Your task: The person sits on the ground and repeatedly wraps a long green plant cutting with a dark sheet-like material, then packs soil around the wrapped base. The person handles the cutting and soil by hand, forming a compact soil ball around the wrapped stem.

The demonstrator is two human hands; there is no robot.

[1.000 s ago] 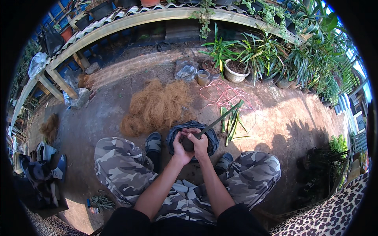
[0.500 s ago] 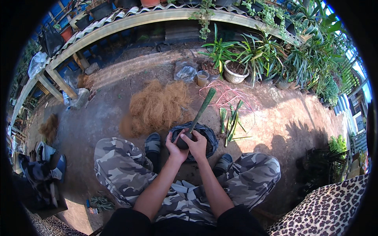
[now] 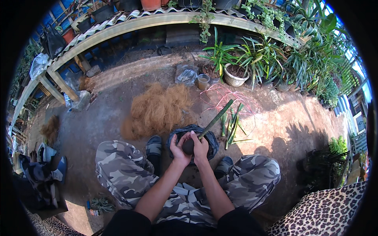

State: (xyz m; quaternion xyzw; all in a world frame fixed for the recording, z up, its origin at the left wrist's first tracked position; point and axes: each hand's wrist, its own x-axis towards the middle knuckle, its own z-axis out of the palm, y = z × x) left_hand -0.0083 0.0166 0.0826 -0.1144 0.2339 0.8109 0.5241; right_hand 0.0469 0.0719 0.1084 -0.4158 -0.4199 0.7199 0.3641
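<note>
Between my two hands sits a dark, round ball of soil (image 3: 188,147), with a long green leaf cutting (image 3: 217,118) standing out of it and tilted to the far right. My left hand (image 3: 179,148) is cupped round the ball's left side. My right hand (image 3: 200,146) wraps its right side, close to the base of the leaf. Both are held over a black plastic bag (image 3: 213,144) on the ground between my feet; its contents are mostly hidden by my hands.
A heap of brown fibre (image 3: 159,108) lies beyond the bag to the left. Pink strings (image 3: 220,94) and cut green leaves (image 3: 233,128) lie on the right. Farther off stand a plastic cup (image 3: 203,81), a clear bag (image 3: 186,76) and a white pot (image 3: 236,77) with a plant.
The ball has turned in my hands, so the leaf leans farther right and lower. My left hand has opened slightly around the ball's side.
</note>
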